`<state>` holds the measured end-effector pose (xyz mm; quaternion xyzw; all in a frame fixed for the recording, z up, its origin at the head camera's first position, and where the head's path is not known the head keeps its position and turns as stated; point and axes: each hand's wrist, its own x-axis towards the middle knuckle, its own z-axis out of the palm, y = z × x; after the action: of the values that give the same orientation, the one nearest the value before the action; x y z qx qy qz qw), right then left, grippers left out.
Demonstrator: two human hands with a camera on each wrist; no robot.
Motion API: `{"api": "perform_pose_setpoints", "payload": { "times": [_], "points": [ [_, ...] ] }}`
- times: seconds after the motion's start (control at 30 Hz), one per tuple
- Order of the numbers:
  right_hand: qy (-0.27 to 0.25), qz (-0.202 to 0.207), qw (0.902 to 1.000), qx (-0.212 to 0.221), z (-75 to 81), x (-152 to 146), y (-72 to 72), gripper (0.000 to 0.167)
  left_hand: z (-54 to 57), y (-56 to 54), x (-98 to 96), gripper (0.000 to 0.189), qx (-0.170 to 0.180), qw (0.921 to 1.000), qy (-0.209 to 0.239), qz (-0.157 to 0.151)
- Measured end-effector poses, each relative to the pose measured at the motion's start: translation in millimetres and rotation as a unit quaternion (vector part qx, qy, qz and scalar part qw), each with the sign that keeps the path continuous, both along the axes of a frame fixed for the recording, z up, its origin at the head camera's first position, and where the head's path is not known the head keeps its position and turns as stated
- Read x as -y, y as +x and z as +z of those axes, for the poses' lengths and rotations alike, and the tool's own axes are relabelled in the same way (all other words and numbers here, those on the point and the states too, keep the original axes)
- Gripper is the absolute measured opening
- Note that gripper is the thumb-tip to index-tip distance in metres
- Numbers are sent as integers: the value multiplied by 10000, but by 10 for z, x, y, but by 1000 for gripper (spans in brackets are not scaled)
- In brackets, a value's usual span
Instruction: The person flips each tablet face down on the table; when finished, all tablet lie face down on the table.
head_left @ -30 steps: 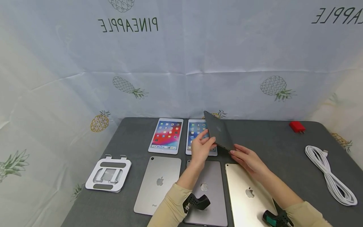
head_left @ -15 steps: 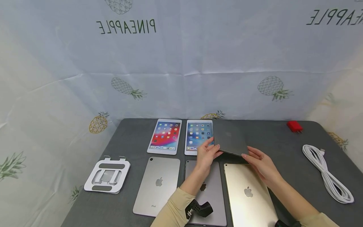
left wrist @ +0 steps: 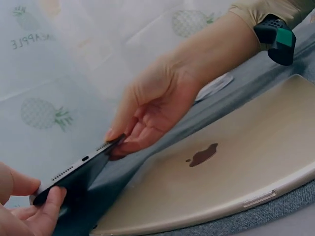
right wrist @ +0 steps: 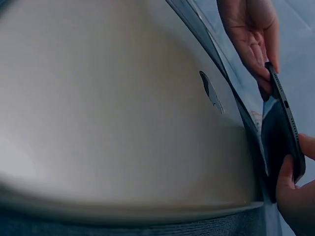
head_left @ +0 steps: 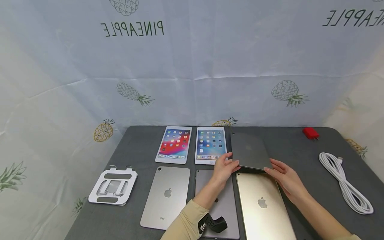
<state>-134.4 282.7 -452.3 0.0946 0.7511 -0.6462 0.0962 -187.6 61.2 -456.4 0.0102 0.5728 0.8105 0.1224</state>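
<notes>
Both hands hold a thin dark grey tablet (head_left: 249, 150), its back facing up and its near edge raised over the table. My left hand (head_left: 223, 170) pinches the near left corner; my right hand (head_left: 286, 178) pinches the near right corner. In the left wrist view the tablet's edge (left wrist: 84, 159), with a charging port and speaker holes, runs between the two hands. The right wrist view shows that same edge (right wrist: 288, 110) and the dark screen turned downward. A larger gold tablet (head_left: 255, 190) lies back up just nearer than the held one, slightly overlapped by it.
Two white tablets with lit screens, one (head_left: 175, 143) at far left and another (head_left: 211, 143) beside the dark tablet, lie flat. Nearer are a silver tablet (head_left: 168, 203) and a grey tablet (head_left: 231, 206). Around them: a white folding stand (head_left: 118, 176), red charger (head_left: 310, 133), coiled white cable (head_left: 343, 181).
The dark tablet has swung down from a steep tilt to nearly flat, moving right and nearer. Both hands moved right with it, uncovering the right white tablet's screen.
</notes>
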Motion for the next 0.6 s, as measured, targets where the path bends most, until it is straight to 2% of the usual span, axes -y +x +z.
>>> {"api": "perform_pose_setpoints", "payload": {
  "times": [0.17, 0.37, 0.43, 0.5, 0.6],
  "points": [
    [271, 58, 9994, -184, 12, -50, -5, 80, -38, 2, 7, 51, 79, 9992, -376, -133],
    [1061, 344, 9933, -292, 15, -90, -23, 81, -45, -40, 71, 60, -38, 9912, -1253, -429],
    [1327, 472, 9890, -458, 10, -102, -44, 80, -46, -60, 86, 62, -140, 9864, -1567, -469],
    [1624, 550, 9833, -606, 6, -110, -71, 79, -44, -85, 103, 63, -404, 9784, -1971, -471],
    [2046, 609, 9740, -754, -5, -119, -110, 78, -46, -127, 124, 62, -933, 9599, -2599, -485]
  ]
}}
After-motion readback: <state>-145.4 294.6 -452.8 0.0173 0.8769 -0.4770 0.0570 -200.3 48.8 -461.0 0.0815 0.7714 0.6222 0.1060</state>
